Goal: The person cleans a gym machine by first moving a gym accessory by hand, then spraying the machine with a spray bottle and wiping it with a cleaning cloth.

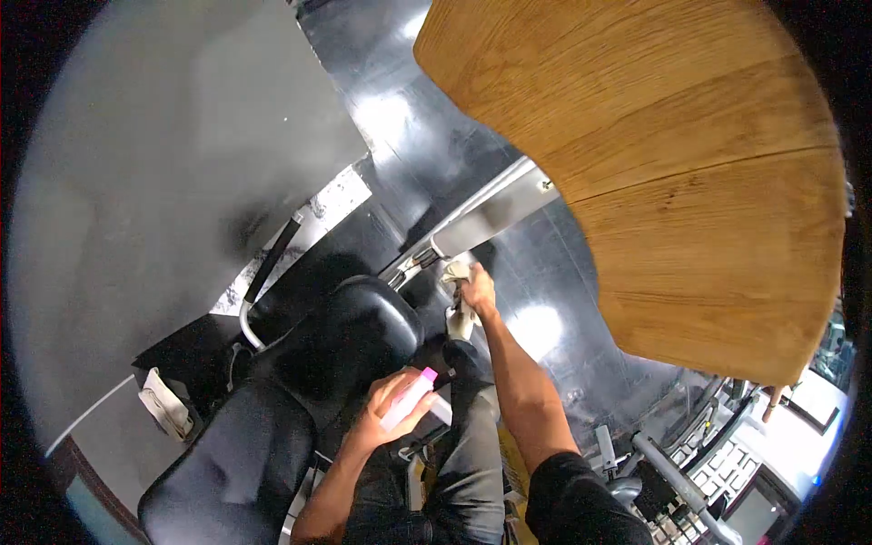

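My left hand (374,420) is closed around a white bottle with a pink cap (409,400), held tilted over my lap beside the black padded seat (363,318). Stretched out low in front, my right hand (478,291) grips a pale cloth (456,272). That cloth is right at the lower end of a light metal beam (495,218), close to dark fittings (418,262). Just below my right hand shows a whitish shoe (460,323) at the end of my leg.
A large wooden panel (699,191) fills the upper right. Left of me stand a black backrest (227,472) and a bent metal handle with a black grip (274,259). A white folded item (165,402) lies at far left. Gym-like equipment (672,477) stands at lower right on the dark shiny floor (427,127).
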Available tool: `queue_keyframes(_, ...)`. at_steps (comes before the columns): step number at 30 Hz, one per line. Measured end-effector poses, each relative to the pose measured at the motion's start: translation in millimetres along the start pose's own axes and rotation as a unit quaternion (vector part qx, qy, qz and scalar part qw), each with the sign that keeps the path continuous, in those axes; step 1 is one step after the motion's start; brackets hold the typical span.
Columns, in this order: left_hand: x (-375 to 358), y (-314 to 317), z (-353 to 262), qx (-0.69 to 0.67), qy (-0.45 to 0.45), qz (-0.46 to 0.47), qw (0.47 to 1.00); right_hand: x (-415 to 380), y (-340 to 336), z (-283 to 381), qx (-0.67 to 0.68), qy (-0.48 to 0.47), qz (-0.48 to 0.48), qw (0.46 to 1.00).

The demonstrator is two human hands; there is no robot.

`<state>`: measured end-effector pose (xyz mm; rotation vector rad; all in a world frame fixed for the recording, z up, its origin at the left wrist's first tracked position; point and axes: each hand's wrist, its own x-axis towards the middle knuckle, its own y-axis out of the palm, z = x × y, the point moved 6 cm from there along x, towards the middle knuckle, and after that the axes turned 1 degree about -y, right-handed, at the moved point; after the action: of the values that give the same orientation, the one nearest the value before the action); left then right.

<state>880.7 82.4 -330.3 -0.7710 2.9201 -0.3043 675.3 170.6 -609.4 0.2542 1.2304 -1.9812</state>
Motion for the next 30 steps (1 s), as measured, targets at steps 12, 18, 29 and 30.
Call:
queue_keyframes(12, 12.0, 4.4, -113.4, 0.014, -0.006, 0.036, 0.999, -156.5, -134.9, 53.4, 0.706, 0.072, 0.052, 0.702)
queue_keyframes(18, 25.4, 26.3, -182.8, 0.014, -0.013, 0.078, 0.997, -214.8, -211.7, 88.2, 0.732, 0.096, 0.101, 0.667)
queue_keyframes(29, 64.1, 74.2, -312.0, 0.033, 0.098, 0.089, 0.991, -253.9, -327.5, 86.3, 0.749, 0.057, 0.116, 0.649)
queue_keyframes(30, 67.5, 76.8, -324.5, 0.037, 0.102, 0.084, 0.991, -255.1, -336.7, 88.4, 0.756, 0.053, 0.118, 0.642)
